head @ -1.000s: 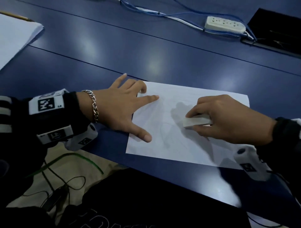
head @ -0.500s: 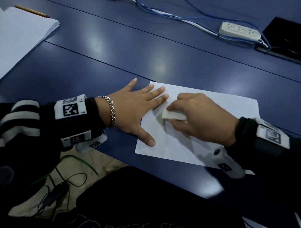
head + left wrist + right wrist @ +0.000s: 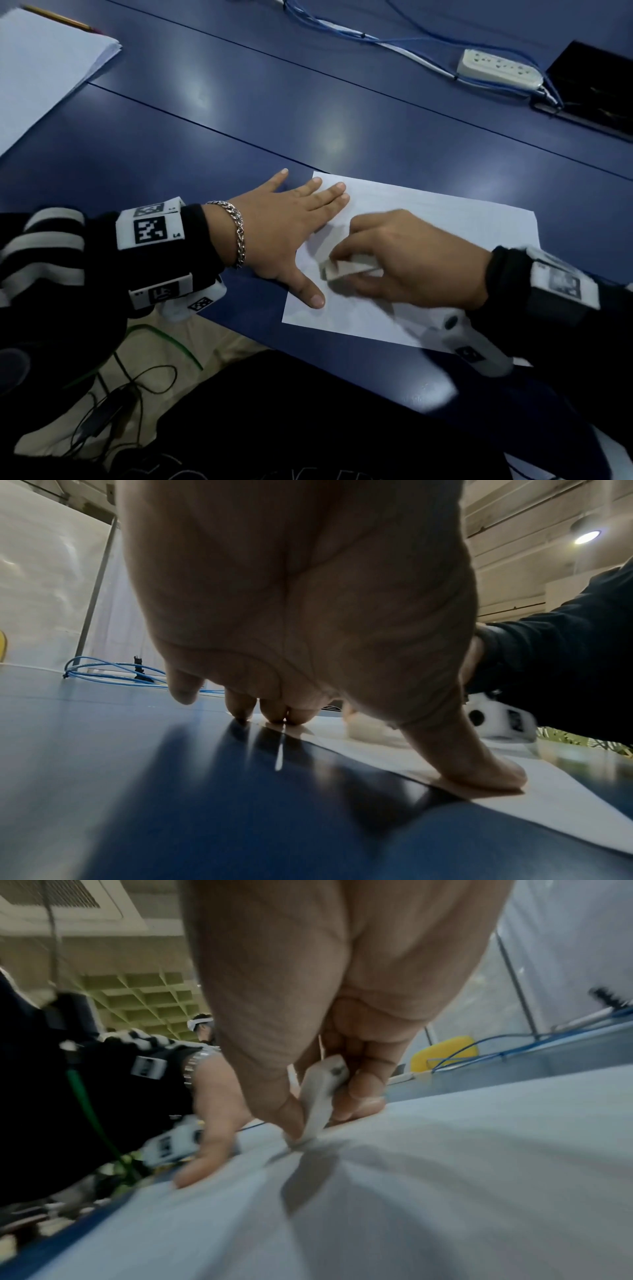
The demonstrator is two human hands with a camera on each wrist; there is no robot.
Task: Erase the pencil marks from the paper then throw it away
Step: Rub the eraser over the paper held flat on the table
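Observation:
A white sheet of paper lies flat on the blue table. My left hand lies flat with straight fingers and thumb pressing the sheet's left edge; in the left wrist view the thumb presses the paper. My right hand pinches a white eraser between thumb and fingers, its end touching the sheet just right of my left thumb. In the right wrist view the eraser stands on the paper. The pencil marks are too faint to make out.
A stack of white paper with a pencil on it lies at the far left. A white power strip and blue cables run along the back, beside a black box. The table's near edge runs just below the sheet.
My right hand has slid the eraser leftward across the sheet, then down toward my left thumb. The left hand's fingers have flattened and stayed on the sheet's edge.

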